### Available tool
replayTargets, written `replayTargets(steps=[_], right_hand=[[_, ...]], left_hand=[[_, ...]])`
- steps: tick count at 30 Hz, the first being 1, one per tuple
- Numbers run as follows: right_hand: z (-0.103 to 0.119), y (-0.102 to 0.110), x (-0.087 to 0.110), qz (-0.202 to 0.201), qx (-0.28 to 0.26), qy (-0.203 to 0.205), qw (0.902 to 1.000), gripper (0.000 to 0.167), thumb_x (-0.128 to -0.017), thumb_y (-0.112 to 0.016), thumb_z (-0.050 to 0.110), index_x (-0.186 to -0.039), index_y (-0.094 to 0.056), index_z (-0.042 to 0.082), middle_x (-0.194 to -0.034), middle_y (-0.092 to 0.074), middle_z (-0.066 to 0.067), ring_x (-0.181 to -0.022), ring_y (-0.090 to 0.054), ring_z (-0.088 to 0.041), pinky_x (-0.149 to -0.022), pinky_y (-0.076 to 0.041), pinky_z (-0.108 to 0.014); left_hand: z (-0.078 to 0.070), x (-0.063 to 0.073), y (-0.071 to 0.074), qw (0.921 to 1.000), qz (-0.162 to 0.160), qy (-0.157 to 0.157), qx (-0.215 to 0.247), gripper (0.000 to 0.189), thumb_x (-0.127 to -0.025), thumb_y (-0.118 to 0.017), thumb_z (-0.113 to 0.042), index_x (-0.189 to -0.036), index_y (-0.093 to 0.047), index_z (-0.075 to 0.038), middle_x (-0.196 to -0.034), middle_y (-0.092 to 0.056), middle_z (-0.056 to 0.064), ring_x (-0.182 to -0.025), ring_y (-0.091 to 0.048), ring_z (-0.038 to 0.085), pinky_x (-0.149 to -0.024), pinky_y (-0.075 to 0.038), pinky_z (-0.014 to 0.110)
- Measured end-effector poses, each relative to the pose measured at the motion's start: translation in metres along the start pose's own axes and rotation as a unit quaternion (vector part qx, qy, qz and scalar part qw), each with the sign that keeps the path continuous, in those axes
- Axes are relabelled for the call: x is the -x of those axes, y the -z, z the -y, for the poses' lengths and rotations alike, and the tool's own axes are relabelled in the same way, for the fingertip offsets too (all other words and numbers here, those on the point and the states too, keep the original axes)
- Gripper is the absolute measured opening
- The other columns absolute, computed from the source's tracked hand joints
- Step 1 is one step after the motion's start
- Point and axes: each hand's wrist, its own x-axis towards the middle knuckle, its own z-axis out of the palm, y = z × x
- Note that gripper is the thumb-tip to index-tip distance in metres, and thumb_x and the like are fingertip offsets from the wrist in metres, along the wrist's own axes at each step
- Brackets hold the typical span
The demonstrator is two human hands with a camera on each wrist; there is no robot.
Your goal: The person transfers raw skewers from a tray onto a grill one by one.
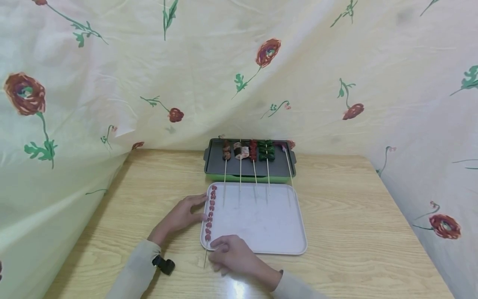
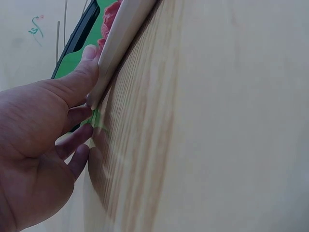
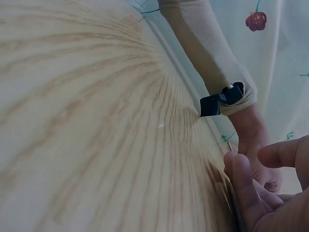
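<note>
A skewer of red meat pieces [image 1: 210, 214] lies along the left side of a white tray [image 1: 257, 220], its bare stick [image 1: 205, 254] reaching past the near edge. At the tray's left rim is my left hand [image 1: 185, 214]; thumb and fingers are spread apart and touch the edge. In the left wrist view, the left thumb [image 2: 87, 67] lies against the rim beside the red meat. My right hand [image 1: 235, 254] is over the tray's near-left corner, close beside the stick. The right wrist view shows a gap between its thumb and bent fingers [image 3: 244, 186], with nothing pinched there.
Behind the tray stands a dark grill plate [image 1: 220, 166] with a green base. Several skewers rest on it, among them green pepper pieces [image 1: 267, 150] and dark red pieces [image 1: 253, 150]; their sticks overhang the tray. Floral cloth [image 1: 209, 74] surrounds the wooden table [image 1: 347, 220].
</note>
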Motion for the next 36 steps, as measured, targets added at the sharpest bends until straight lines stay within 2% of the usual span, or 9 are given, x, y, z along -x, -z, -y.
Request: replayTargets(steps=[10, 17, 25, 33, 36], right_hand=[[-0.006, -0.009, -0.003, -0.001, -0.056, -0.032, 0.9979, 0.043, -0.089, -0.074, 0.008, -0.126, -0.060, -0.010, -0.079, -0.074, -0.016, -0.061, -0.070, -0.017, -0.053, -0.062, -0.030], [-0.006, -0.013, -0.004, -0.007, -0.095, -0.034, 0.9948, 0.039, -0.090, -0.071, 0.006, -0.124, -0.060, -0.011, -0.081, -0.074, -0.020, -0.062, -0.069, -0.016, -0.054, -0.062, -0.030], [-0.005, -0.015, -0.004, -0.018, -0.103, -0.034, 0.9940, 0.038, -0.089, -0.072, 0.006, -0.122, -0.061, -0.010, -0.083, -0.075, -0.021, -0.061, -0.070, -0.016, -0.053, -0.062, -0.029], [-0.005, -0.018, -0.005, -0.033, -0.120, -0.033, 0.9916, 0.039, -0.087, -0.076, 0.005, -0.121, -0.062, -0.009, -0.087, -0.076, -0.015, -0.061, -0.068, -0.013, -0.044, -0.054, -0.021], [-0.007, -0.017, -0.005, -0.044, -0.124, -0.025, 0.9909, 0.033, -0.087, -0.077, 0.004, -0.115, -0.065, -0.009, -0.085, -0.076, -0.016, -0.060, -0.067, -0.013, -0.042, -0.052, -0.019]], left_hand=[[0.001, -0.001, 0.000, 1.0000, 0.001, 0.000, 0.003, 0.070, -0.090, -0.079, -0.030, -0.152, -0.049, -0.015, -0.163, -0.037, 0.000, -0.150, -0.035, 0.032, -0.124, -0.027, 0.053], [0.002, 0.000, -0.001, 1.0000, 0.000, -0.001, 0.001, 0.070, -0.090, -0.079, -0.031, -0.152, -0.049, -0.015, -0.163, -0.037, 0.001, -0.150, -0.035, 0.032, -0.124, -0.027, 0.053], [0.003, 0.000, 0.000, 1.0000, 0.002, -0.005, -0.003, 0.070, -0.090, -0.079, -0.029, -0.152, -0.049, -0.015, -0.163, -0.037, 0.000, -0.150, -0.035, 0.032, -0.124, -0.027, 0.053], [0.003, 0.000, 0.000, 1.0000, 0.002, -0.006, -0.002, 0.071, -0.090, -0.079, -0.031, -0.152, -0.049, -0.014, -0.163, -0.038, 0.003, -0.150, -0.035, 0.031, -0.125, -0.027, 0.052], [0.004, 0.000, 0.000, 0.9999, 0.000, -0.014, -0.004, 0.072, -0.090, -0.078, -0.033, -0.151, -0.049, -0.012, -0.162, -0.038, 0.005, -0.149, -0.036, 0.033, -0.124, -0.027, 0.053]])
